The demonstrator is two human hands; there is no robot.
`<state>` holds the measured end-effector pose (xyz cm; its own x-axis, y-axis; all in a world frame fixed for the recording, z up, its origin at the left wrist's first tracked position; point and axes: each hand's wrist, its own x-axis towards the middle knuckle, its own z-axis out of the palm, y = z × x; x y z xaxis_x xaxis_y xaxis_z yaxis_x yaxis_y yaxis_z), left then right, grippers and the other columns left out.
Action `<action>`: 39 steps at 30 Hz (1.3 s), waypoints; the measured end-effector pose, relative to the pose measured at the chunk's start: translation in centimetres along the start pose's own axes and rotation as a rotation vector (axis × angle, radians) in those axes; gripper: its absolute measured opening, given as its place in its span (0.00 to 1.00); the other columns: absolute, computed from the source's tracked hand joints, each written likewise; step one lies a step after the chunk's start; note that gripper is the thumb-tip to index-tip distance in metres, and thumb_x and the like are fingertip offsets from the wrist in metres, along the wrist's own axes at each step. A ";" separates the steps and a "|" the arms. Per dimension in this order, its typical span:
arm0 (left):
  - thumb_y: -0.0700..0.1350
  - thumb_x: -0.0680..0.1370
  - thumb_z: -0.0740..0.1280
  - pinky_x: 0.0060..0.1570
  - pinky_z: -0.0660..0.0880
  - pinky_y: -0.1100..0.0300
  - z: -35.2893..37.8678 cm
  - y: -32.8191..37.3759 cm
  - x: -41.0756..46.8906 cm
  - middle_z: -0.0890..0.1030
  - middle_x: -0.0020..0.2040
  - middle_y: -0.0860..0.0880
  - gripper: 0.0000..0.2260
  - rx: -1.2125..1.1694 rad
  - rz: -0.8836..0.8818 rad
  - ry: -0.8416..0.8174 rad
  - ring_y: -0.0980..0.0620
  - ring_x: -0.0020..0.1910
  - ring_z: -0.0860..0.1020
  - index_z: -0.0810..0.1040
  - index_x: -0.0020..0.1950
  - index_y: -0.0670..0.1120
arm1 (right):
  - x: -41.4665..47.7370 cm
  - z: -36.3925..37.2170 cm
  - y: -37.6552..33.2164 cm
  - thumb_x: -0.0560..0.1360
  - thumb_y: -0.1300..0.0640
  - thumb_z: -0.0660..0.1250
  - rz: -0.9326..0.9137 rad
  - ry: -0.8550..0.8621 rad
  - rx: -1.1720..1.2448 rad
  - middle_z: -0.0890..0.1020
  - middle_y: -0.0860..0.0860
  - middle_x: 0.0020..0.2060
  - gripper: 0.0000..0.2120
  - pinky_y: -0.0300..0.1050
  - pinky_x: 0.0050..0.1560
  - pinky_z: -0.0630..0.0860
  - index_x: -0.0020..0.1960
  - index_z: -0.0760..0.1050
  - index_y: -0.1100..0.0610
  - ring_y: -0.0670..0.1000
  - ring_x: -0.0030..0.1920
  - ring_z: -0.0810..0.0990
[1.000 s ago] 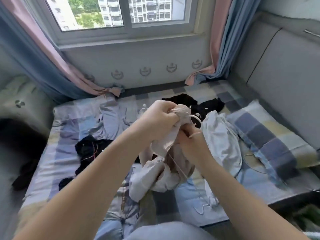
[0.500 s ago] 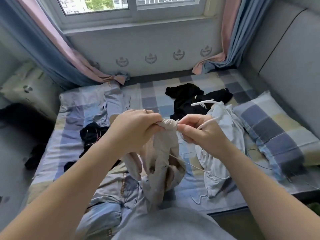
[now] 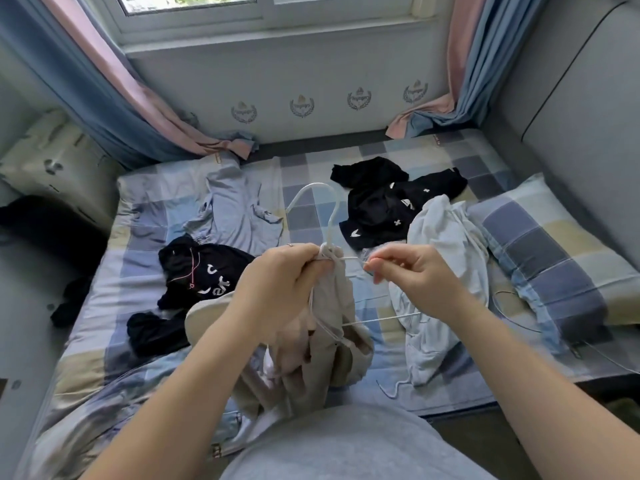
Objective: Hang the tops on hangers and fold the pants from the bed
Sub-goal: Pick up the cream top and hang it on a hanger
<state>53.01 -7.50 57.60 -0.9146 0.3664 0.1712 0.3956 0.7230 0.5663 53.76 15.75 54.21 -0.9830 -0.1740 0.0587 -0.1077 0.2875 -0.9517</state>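
Note:
My left hand grips a beige top bunched at its neck, right under the hook of a white hanger. The hook stands up out of the bunched cloth. My right hand pinches the hanger's thin right arm just beside the neck. The hanger's lower bar pokes out of the cloth to the right. The top hangs down over the checked bed in front of me.
On the bed lie a black top at the back, a pale blue-white garment at the right, a black printed garment at the left and a light blue garment. A checked pillow sits at the right. Curtains hang at both sides of the window.
The hanger hook now stands up out of the top's neck. Both hands have dropped lower, and my right hand has shifted from the cloth to the hanger's arm.

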 end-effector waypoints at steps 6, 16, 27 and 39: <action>0.44 0.82 0.66 0.33 0.68 0.60 0.7 -0.9 -0.6 0.76 0.31 0.54 0.09 -0.311 -0.148 0.220 0.57 0.30 0.69 0.81 0.43 0.47 | -2.4 2.5 1.1 0.74 0.63 0.70 -0.318 0.397 -0.350 0.81 0.52 0.50 0.07 0.53 0.58 0.76 0.52 0.80 0.62 0.53 0.55 0.79; 0.39 0.82 0.65 0.27 0.60 0.68 0.9 0.8 -0.3 0.66 0.26 0.58 0.14 -0.638 -0.224 0.385 0.59 0.26 0.62 0.75 0.36 0.44 | -1.2 9.1 4.6 0.76 0.59 0.68 0.145 -0.100 -0.316 0.81 0.51 0.52 0.13 0.52 0.57 0.73 0.61 0.77 0.53 0.55 0.55 0.76; 0.43 0.82 0.67 0.38 0.71 0.61 -1.2 -3.2 -0.7 0.82 0.35 0.43 0.09 -0.646 -0.229 0.340 0.54 0.36 0.74 0.85 0.46 0.53 | -1.3 4.9 10.0 0.72 0.69 0.60 0.435 -0.221 -0.521 0.81 0.56 0.41 0.14 0.49 0.42 0.70 0.44 0.72 0.50 0.59 0.45 0.78; 0.48 0.82 0.67 0.38 0.69 0.54 -2.0 -7.4 -2.6 0.81 0.37 0.39 0.10 -0.356 -0.280 -0.155 0.54 0.35 0.72 0.86 0.45 0.50 | 0.9 -2.1 8.9 0.76 0.69 0.62 0.128 -0.047 -0.715 0.80 0.51 0.56 0.12 0.57 0.69 0.62 0.54 0.79 0.59 0.56 0.60 0.76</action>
<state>52.34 -14.97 54.58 -0.9479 0.2889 -0.1341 0.0580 0.5707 0.8191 51.58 20.12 46.47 -0.9888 -0.1330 -0.0685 -0.0784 0.8506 -0.5199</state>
